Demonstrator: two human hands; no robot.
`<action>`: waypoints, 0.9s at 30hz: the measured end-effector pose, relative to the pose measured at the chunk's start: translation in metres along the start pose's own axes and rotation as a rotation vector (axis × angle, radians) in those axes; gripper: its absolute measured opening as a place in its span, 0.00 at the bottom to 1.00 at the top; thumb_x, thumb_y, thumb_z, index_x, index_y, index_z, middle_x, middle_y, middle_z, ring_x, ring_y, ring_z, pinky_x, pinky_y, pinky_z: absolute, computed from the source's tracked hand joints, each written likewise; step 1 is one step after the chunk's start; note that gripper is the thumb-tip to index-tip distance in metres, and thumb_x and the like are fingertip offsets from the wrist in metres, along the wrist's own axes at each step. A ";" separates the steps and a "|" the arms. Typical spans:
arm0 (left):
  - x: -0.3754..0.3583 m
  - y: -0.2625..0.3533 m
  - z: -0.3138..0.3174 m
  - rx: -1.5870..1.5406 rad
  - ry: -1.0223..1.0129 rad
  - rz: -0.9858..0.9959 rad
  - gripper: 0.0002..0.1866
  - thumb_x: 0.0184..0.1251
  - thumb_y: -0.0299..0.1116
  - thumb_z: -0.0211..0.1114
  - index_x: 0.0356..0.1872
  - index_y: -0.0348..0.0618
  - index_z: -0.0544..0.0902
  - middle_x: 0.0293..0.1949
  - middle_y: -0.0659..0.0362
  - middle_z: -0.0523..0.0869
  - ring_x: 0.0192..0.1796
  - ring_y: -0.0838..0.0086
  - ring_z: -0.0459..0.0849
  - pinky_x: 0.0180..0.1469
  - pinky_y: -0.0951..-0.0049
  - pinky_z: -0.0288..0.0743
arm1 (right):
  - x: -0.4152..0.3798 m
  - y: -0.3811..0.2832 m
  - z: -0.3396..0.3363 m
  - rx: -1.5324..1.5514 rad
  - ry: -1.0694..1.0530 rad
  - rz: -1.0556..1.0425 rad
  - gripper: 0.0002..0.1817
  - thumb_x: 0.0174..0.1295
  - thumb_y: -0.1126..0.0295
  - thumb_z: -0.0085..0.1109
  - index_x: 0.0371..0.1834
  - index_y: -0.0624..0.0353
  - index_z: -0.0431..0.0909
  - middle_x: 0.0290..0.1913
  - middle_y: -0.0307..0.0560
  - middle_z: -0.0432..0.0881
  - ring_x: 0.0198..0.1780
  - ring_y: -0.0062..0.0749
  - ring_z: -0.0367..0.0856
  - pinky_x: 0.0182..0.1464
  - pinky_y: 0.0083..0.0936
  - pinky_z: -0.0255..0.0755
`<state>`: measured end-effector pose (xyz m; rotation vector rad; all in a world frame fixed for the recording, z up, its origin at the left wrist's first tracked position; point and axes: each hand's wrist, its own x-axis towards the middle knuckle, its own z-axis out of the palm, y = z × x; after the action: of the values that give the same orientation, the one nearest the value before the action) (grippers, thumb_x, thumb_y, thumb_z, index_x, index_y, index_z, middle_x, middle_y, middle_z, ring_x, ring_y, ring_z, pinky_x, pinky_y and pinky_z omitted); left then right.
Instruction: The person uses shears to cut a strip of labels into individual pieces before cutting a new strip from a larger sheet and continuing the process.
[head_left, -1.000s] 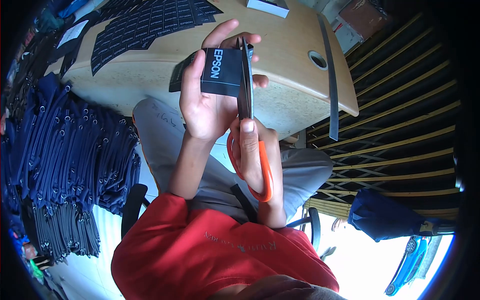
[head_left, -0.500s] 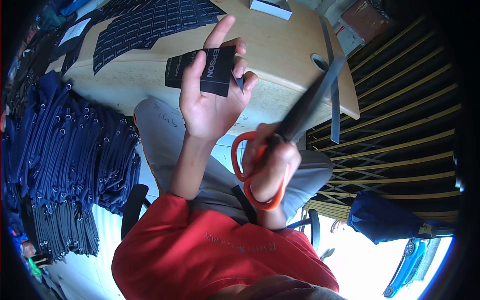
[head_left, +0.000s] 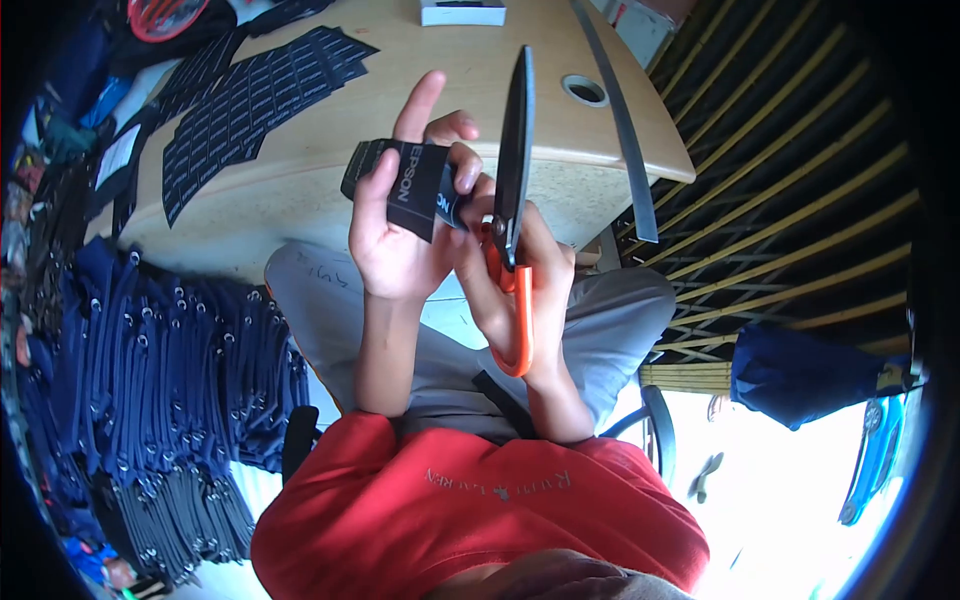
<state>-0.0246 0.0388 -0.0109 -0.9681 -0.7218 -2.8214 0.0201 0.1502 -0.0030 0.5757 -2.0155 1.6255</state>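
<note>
Black fabric pieces printed EPSON [head_left: 412,188] are held in my left hand [head_left: 405,250], between thumb and fingers, with the index finger pointing up. My right hand [head_left: 540,290] grips orange-handled scissors [head_left: 516,140] whose dark blades point upward and look closed. The right thumb and fingertips are at the right edge of the held pieces, beside the left fingers. Whether they pinch the fabric there is hard to tell. Beyond the hands, sheets of black EPSON labels [head_left: 255,100] lie on the wooden table [head_left: 440,90].
A long dark strip [head_left: 622,120] hangs over the table's right edge, near a round hole [head_left: 585,90]. A white box [head_left: 462,12] is at the far edge. Bundles of blue straps [head_left: 180,360] hang at left. A folding metal gate [head_left: 780,170] stands at right.
My right hand has come up and left to the held pieces, and the scissors have turned upright. My left hand has lowered slightly. The whole view has shifted.
</note>
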 end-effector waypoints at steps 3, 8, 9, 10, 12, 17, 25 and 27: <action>0.002 -0.002 0.003 -0.006 -0.018 -0.059 0.35 0.72 0.47 0.44 0.74 0.42 0.50 0.57 0.52 0.70 0.43 0.75 0.72 0.48 0.71 0.71 | 0.002 0.007 -0.005 0.094 0.052 0.092 0.07 0.59 0.80 0.55 0.40 0.64 0.74 0.18 0.43 0.74 0.17 0.18 0.69 0.22 0.17 0.64; 0.020 -0.002 0.004 0.261 0.233 -0.125 0.30 0.71 0.47 0.46 0.69 0.41 0.62 0.57 0.52 0.73 0.47 0.75 0.73 0.51 0.70 0.68 | 0.009 0.009 -0.023 0.152 0.106 0.148 0.05 0.60 0.80 0.54 0.38 0.64 0.72 0.19 0.42 0.73 0.20 0.15 0.70 0.23 0.18 0.65; 0.031 0.001 -0.007 0.266 0.306 -0.163 0.27 0.70 0.46 0.48 0.64 0.41 0.69 0.53 0.55 0.75 0.46 0.76 0.72 0.48 0.72 0.67 | 0.010 0.008 -0.028 0.243 0.108 0.223 0.04 0.61 0.79 0.54 0.37 0.63 0.72 0.19 0.40 0.72 0.20 0.14 0.69 0.23 0.18 0.63; 0.045 0.006 -0.024 0.217 0.315 -0.243 0.23 0.71 0.45 0.48 0.58 0.41 0.72 0.49 0.58 0.76 0.44 0.77 0.71 0.46 0.72 0.65 | 0.010 0.006 -0.032 0.334 0.108 0.302 0.03 0.62 0.78 0.53 0.37 0.63 0.71 0.18 0.37 0.71 0.19 0.14 0.68 0.22 0.17 0.62; 0.090 0.010 -0.064 0.004 0.319 -0.500 0.18 0.73 0.41 0.44 0.48 0.37 0.73 0.41 0.57 0.78 0.36 0.74 0.71 0.39 0.73 0.66 | 0.014 0.004 -0.041 0.487 0.087 0.399 0.03 0.64 0.76 0.53 0.37 0.62 0.70 0.18 0.33 0.69 0.16 0.13 0.67 0.18 0.14 0.60; 0.200 0.024 -0.154 -0.059 0.262 -0.682 0.19 0.76 0.39 0.39 0.46 0.32 0.70 0.38 0.53 0.77 0.29 0.73 0.66 0.32 0.75 0.64 | 0.016 0.011 -0.046 0.586 0.122 0.386 0.04 0.63 0.76 0.53 0.38 0.63 0.71 0.19 0.35 0.71 0.15 0.15 0.69 0.17 0.14 0.61; 0.204 0.025 -0.129 0.047 0.344 -0.823 0.42 0.70 0.66 0.38 0.57 0.27 0.65 0.41 0.48 0.75 0.26 0.78 0.66 0.20 0.85 0.63 | 0.015 0.014 -0.060 0.601 0.139 0.357 0.05 0.63 0.74 0.53 0.39 0.65 0.72 0.19 0.37 0.73 0.14 0.18 0.71 0.18 0.15 0.62; 0.200 0.030 -0.119 0.090 0.316 -0.857 0.40 0.70 0.66 0.40 0.55 0.30 0.68 0.39 0.52 0.76 0.26 0.79 0.66 0.20 0.85 0.61 | 0.015 0.016 -0.060 0.601 0.145 0.358 0.05 0.63 0.74 0.53 0.39 0.64 0.72 0.19 0.37 0.73 0.14 0.18 0.70 0.18 0.15 0.62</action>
<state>-0.2451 -0.0256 0.0387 -0.1725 -1.4743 -3.4398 0.0047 0.2119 0.0043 0.2849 -1.5710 2.4397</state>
